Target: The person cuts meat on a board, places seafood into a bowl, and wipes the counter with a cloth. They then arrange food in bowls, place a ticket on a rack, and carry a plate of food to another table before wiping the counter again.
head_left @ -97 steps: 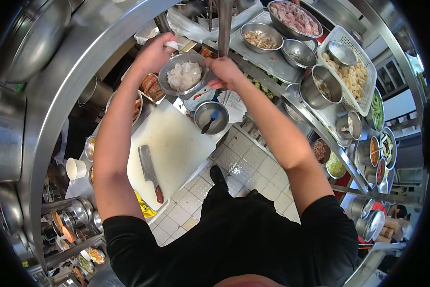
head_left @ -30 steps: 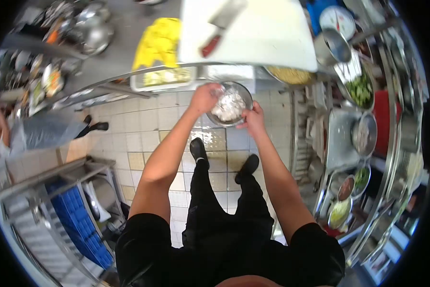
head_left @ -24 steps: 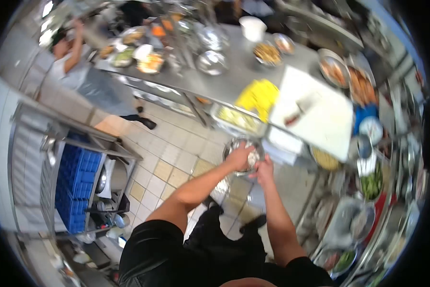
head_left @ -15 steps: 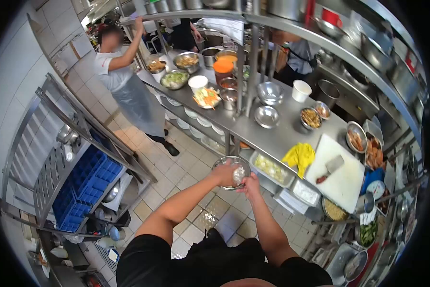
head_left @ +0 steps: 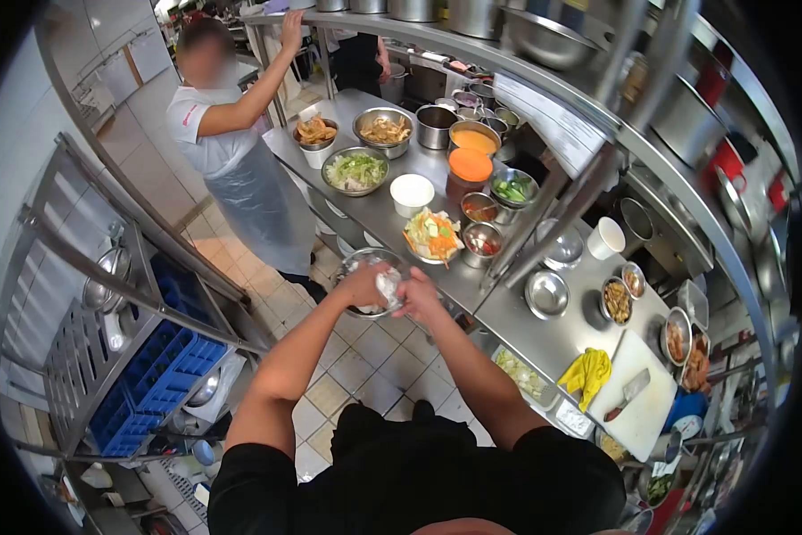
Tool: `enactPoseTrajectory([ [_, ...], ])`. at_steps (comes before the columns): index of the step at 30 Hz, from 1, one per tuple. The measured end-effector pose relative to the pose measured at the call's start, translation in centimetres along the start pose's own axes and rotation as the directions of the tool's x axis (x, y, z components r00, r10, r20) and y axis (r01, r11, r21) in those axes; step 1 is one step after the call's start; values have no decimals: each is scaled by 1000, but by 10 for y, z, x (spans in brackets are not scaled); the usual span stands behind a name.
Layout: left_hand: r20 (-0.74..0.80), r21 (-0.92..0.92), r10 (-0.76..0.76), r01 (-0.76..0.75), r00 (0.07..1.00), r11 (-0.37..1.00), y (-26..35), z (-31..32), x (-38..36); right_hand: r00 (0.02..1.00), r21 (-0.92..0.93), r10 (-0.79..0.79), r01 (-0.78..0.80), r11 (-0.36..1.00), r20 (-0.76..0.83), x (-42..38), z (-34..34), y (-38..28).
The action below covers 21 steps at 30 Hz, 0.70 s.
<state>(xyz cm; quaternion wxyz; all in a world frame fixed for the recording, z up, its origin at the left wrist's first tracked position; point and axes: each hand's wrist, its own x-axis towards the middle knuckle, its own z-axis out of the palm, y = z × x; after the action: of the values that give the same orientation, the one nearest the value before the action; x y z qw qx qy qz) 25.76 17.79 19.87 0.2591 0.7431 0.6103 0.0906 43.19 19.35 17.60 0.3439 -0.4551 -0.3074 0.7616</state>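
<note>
A round metal bowl [head_left: 388, 260] hangs in front of me above the tiled floor, near the counter's edge. My right hand [head_left: 419, 296] grips its right rim. Over the inside of the bowl reaches my left hand [head_left: 362, 285], its fingers blurred and partly hidden against the contents. Between the two hands lies a white clump [head_left: 388, 285] in the bowl; I cannot tell what it is. Closest on the counter is a heap of cut vegetables [head_left: 434, 237] with orange and pale pieces, beside a white tub [head_left: 412, 194].
A steel counter [head_left: 508, 332] runs along my right, carrying bowls of food, a yellow cloth [head_left: 587, 376] and a cleaver [head_left: 631, 392] on a white cutting board [head_left: 655, 406]. Blue crates [head_left: 165, 370] fill a rack at left. A person [head_left: 231, 152] in an apron stands ahead beside the counter.
My view has shifted forward and turned, so the counter's far end and the person appear nearer. The bowl has moved with both hands toward the left of the view.
</note>
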Motion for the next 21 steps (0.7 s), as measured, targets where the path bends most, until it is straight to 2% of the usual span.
enactPoseTrajectory([
  [1,-3,-66,-2,2,1000,998,-27,-2,17,999,-13,18,-18,1000,51,20,18,-4],
  [4,-40,152,-54,60,998,987,-79,-29,47,1000,60,17,-18,998,19,93,58,1],
  [7,-8,-69,111,-111,994,991,-121,-93,59,999,-48,-43,45,998,31,142,93,-12],
  [8,-33,-112,55,-59,998,992,-132,-107,64,999,-44,-43,43,998,8,149,108,-20],
  [11,-42,-42,64,-65,997,997,-192,-97,119,997,-7,-56,56,998,-59,177,148,-37],
  [12,-80,-19,37,-39,996,999,-189,-110,129,994,15,-66,67,998,-89,190,153,-40],
  [15,-221,254,333,-276,916,927,-196,-144,163,982,65,-73,85,994,-176,225,161,-64],
  [17,80,129,466,-473,881,872,-188,-191,188,973,21,-135,141,990,-187,242,159,-101],
  [19,-44,124,495,-487,868,864,-181,-237,211,963,18,-187,194,981,-192,257,159,-132],
  [20,-12,80,347,-345,938,935,-176,-260,217,964,51,-189,202,978,-188,263,163,-142],
  [21,-3,91,341,-339,940,936,-182,-262,235,963,77,-205,221,972,-174,274,169,-156],
])
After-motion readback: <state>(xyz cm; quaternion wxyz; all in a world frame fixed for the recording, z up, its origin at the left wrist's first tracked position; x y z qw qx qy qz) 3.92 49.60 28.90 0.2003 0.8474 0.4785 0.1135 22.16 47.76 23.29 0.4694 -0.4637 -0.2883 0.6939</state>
